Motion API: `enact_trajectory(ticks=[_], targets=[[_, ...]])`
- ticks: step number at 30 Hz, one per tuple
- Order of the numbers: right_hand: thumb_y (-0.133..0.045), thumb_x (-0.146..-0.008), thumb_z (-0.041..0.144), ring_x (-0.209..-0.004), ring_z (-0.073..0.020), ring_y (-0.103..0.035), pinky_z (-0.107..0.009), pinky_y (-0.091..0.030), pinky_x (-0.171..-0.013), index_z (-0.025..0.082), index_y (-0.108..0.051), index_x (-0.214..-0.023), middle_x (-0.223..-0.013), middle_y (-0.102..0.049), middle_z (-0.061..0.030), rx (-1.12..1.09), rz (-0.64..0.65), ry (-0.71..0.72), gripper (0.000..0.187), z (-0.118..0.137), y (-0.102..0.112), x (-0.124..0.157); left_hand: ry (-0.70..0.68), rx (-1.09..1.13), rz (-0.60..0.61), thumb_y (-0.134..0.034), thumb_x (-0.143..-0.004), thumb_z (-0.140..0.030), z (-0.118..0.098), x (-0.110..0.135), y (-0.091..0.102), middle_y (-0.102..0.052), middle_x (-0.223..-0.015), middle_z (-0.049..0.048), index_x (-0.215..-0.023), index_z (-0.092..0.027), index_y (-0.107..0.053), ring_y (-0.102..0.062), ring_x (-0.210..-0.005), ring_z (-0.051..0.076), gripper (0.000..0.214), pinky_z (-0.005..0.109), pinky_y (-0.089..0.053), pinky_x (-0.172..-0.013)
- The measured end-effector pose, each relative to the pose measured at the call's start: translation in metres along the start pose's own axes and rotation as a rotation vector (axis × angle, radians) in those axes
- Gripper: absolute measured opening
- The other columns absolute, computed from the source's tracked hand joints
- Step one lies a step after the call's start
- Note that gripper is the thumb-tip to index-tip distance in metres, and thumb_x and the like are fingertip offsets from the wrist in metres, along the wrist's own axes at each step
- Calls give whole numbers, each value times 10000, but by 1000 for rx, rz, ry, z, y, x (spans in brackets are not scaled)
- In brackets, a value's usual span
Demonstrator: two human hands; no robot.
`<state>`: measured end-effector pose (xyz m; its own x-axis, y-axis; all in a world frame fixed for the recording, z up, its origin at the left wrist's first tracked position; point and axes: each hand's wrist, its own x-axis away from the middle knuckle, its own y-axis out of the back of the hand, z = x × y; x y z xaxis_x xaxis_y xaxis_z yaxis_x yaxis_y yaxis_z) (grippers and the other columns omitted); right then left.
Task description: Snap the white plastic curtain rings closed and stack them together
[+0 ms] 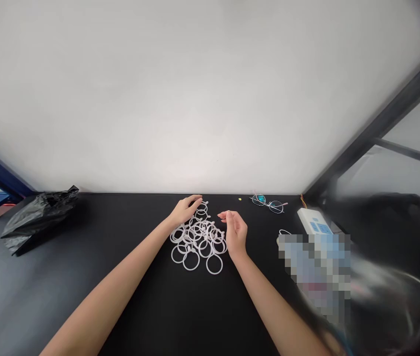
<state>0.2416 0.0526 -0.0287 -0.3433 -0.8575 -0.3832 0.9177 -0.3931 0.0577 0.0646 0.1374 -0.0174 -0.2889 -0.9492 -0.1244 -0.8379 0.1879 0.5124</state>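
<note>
A loose heap of white plastic rings (214,264), each with a small knob or clip, lies on the black table between my two hands. My left hand (186,210) is at the heap's far left, with its fingers stretched out over the uppermost rings. No ring shows in its grasp, though the undersides of the fingers are hidden. On the right side of the heap, my right hand (235,230) is loosely curved, palm inward, its thumb and fingers apart. I see nothing held in it.
A black plastic bag (41,215) rests at the table's left. Eyeglasses (268,203) lie at the back right, beside a tiny yellow scrap (239,199). A white power strip (314,221) and a blurred, pixelated item stand farther right. A pale wall (195,99) rises behind.
</note>
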Motion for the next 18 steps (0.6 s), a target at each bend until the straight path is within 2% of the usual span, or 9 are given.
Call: enact_trajectory(ticks=[4, 7, 12, 15, 18], targets=[[-517, -933, 511, -809, -212, -686, -313, -552, -670, 165, -658, -790, -804, -706, -76, -5, -10, -20, 400, 1, -1, 0, -34, -51, 85, -470, -911, -494, -8, 3, -2, -750, -1122, 58, -1051, -205, -720, -677, -1072, 268, 407, 366, -501, -971], [-545, -914, 517, -783, -204, -684, -289, -547, -623, 165, -646, -767, -779, -696, -71, -17, -15, -50, 395, 0, -2, 0, -36, -70, 101, -400, -947, -499, -11, 22, 7, -750, -1111, 47, -1081, -213, -702, -683, -1045, 252, 437, 356, -513, -942], [-589, -896, 501, -749, -192, -672, -274, -537, -599, 164, -646, -763, -772, -690, -69, 3, 1, -77, 367, -1, -3, 0, -28, -103, 76, -406, -964, -497, -8, 64, 35, -673, -1263, 82, -1230, -213, -611, -622, -1152, 263, 440, 393, -481, -989], [-596, -894, 489, -736, -187, -667, -270, -533, -595, 165, -648, -759, -762, -689, -67, 18, 11, -72, 355, -1, -4, 1, -167, -170, 13, -489, -948, -447, -5, 89, 48, -646, -1225, 89, -1211, -216, -589, -595, -1134, 249, 364, 396, -463, -997], [-609, -889, 472, -743, -186, -667, -268, -535, -595, 166, -648, -770, -764, -689, -64, 21, 13, -68, 331, 1, -4, 2, -310, -336, 52, -589, -877, -353, -4, 105, 50, -624, -1090, 89, -1081, -200, -600, -590, -1001, 245, 254, 397, -480, -912]])
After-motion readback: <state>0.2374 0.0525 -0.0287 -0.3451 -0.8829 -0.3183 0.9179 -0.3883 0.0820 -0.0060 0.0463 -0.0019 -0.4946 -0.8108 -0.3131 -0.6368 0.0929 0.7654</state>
